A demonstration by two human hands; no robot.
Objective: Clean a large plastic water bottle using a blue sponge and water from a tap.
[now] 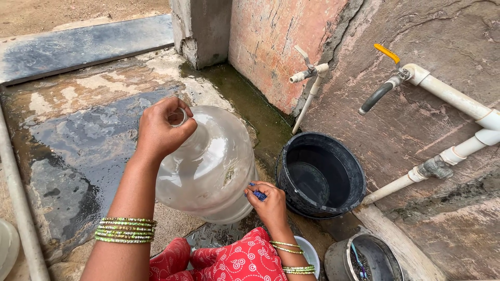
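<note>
A large clear plastic water jug point(213, 166) stands tilted on the wet stone floor, its neck leaning toward the left. My left hand point(159, 130) is closed around the jug's neck and mouth. My right hand point(268, 203) presses a small blue scrubbing piece point(258, 194) against the jug's lower right side. Bangles ring both wrists, and red patterned cloth covers my lap below.
A black bucket point(291, 179) with a little water stands right of the jug. Two taps jut from the wall: a white tap point(307, 73) and a yellow-handled tap point(388, 78) on white pipes. A metal pot point(338, 255) sits at bottom right. A grey pipe point(18, 203) runs along the left.
</note>
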